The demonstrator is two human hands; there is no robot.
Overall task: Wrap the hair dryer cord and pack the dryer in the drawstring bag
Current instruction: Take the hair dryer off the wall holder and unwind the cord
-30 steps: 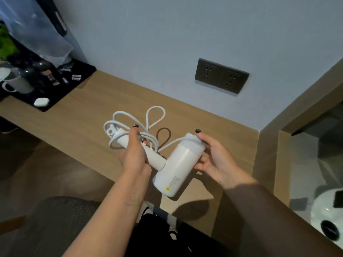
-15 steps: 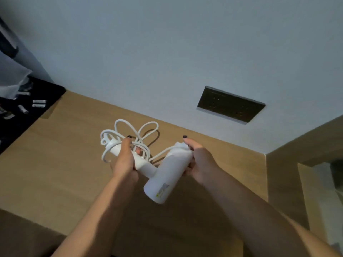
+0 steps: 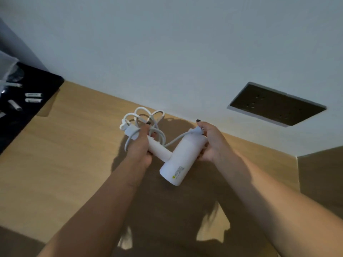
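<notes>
A white hair dryer [image 3: 182,160] hangs in the air above the wooden desk [image 3: 61,160]. My left hand [image 3: 140,145] grips its handle together with loops of the white cord [image 3: 146,117], which stick out behind my fingers. My right hand [image 3: 210,141] holds the far end of the barrel and pinches the white plug [image 3: 196,130] against it with thumb and forefinger. A stretch of cord runs from the plug back to the handle. No drawstring bag is in view.
A dark double wall socket [image 3: 276,103] sits on the white wall at the right. A black tray [image 3: 27,101] with small white sachets lies at the desk's far left. A wooden side panel [image 3: 321,173] bounds the desk on the right.
The camera has tilted up toward the wall. Both hands keep the same hold on the dryer, and the cord loops look gathered a little tighter.
</notes>
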